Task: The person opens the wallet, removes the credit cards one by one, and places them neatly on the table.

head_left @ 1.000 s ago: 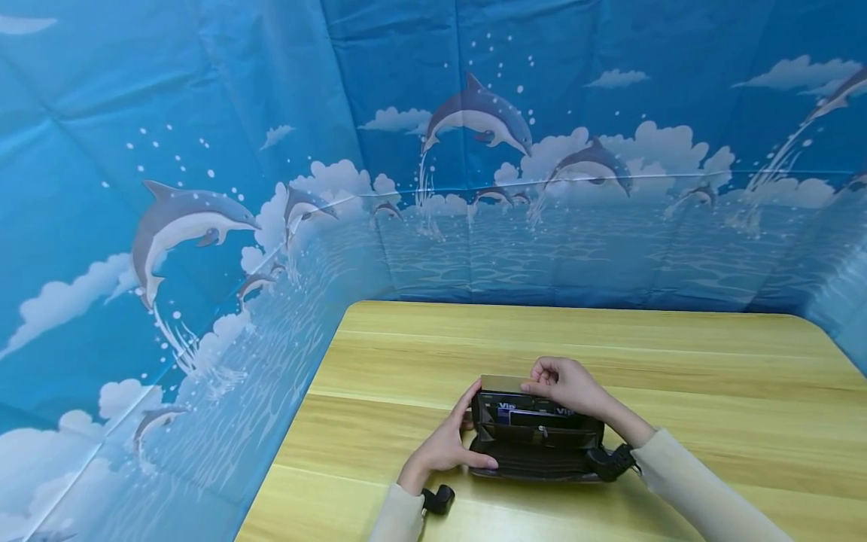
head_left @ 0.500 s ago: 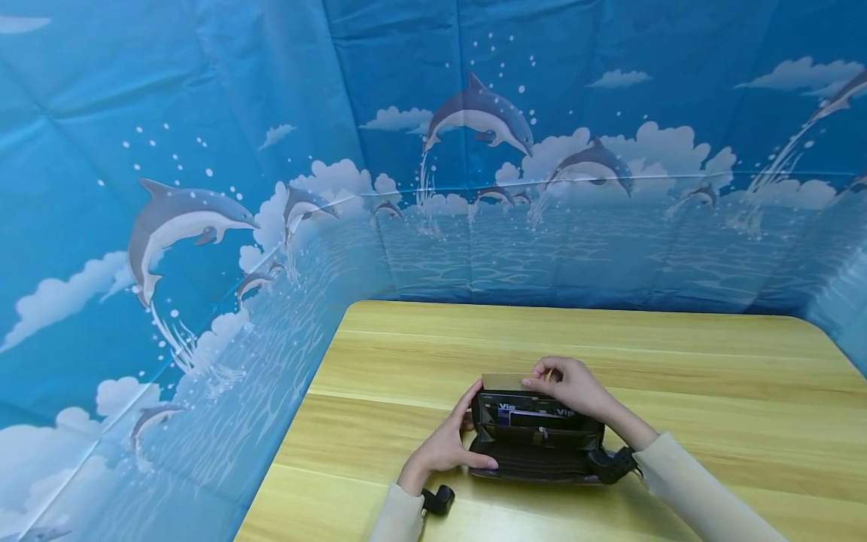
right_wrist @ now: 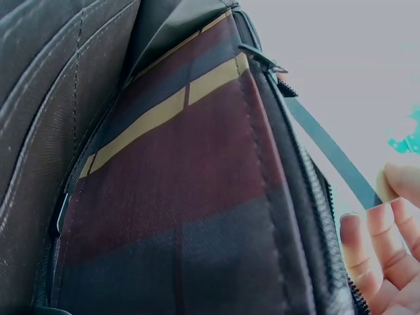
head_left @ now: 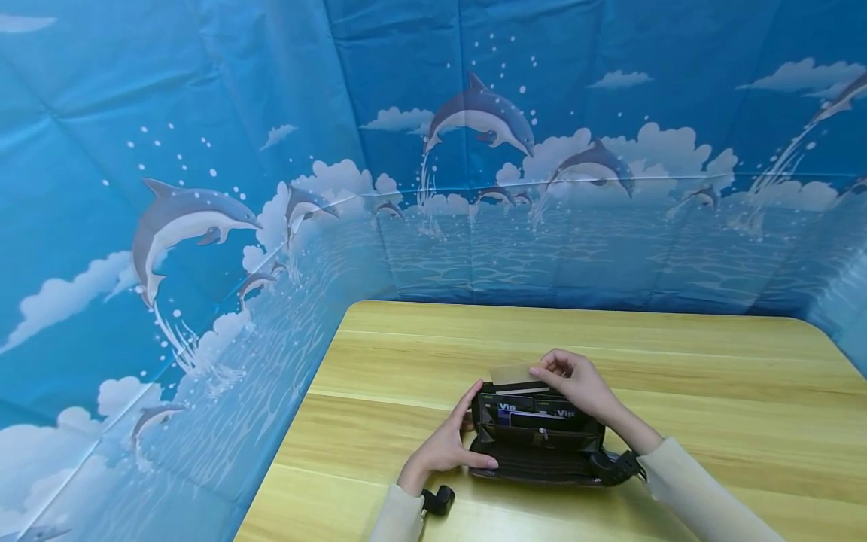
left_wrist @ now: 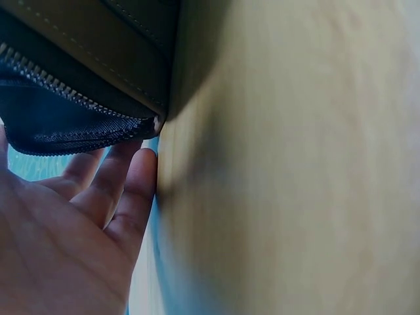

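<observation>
A dark zip-around wallet (head_left: 535, 468) stands spread open near the table's front, several cards marked "Vip" (head_left: 565, 413) in its inner slots. My left hand (head_left: 448, 446) grips its left end, thumb on the near flap and fingers behind the far side. The left wrist view shows the zipper's teeth (left_wrist: 75, 98) right above those fingers. Between thumb and curled fingers, my right hand (head_left: 581, 385) pinches a gold-coloured card (head_left: 511, 374) by its right end, just above the wallet's far edge. From the right wrist the card (right_wrist: 335, 154) appears edge-on, beyond a plaid-patterned lining (right_wrist: 177, 177).
Under the wallet is a light wood-grain table (head_left: 406, 354) with rounded far corners. A blue sheet printed with dolphins (head_left: 271, 361) hangs along its left and back sides. Black camera mounts sit on both wrists, the right one (head_left: 612, 465) overlapping the wallet's right end.
My right hand has moved slightly up and right with the gold card. The card has lifted and tilted, and a pale strip shows below it. My left hand has kept its place.
</observation>
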`<action>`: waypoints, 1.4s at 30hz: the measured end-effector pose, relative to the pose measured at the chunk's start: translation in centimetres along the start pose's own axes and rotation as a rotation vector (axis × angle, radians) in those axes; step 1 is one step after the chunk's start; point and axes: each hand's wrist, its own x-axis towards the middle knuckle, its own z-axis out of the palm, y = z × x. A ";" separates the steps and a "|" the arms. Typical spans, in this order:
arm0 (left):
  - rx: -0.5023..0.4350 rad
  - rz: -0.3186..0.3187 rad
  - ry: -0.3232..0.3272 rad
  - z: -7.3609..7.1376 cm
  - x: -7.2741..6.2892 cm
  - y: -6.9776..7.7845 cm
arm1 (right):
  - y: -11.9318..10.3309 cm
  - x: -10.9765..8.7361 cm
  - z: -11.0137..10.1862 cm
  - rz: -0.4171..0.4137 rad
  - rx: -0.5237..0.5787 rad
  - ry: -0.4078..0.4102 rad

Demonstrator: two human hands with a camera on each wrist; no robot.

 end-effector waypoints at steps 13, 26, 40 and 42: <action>-0.008 0.010 -0.001 -0.1 -0.1 0.0 | -0.2 -0.8 -1.0 0.076 0.119 0.072; 0.000 -0.012 0.008 0.0 -0.1 0.2 | 0.3 -1.5 -2.5 0.113 0.168 0.136; -0.030 -0.012 0.006 -0.1 0.0 0.3 | 1.8 -2.4 -4.5 0.149 0.198 0.163; -0.031 -0.009 0.009 -0.1 0.0 0.5 | 2.2 -2.6 -4.8 0.148 0.196 0.167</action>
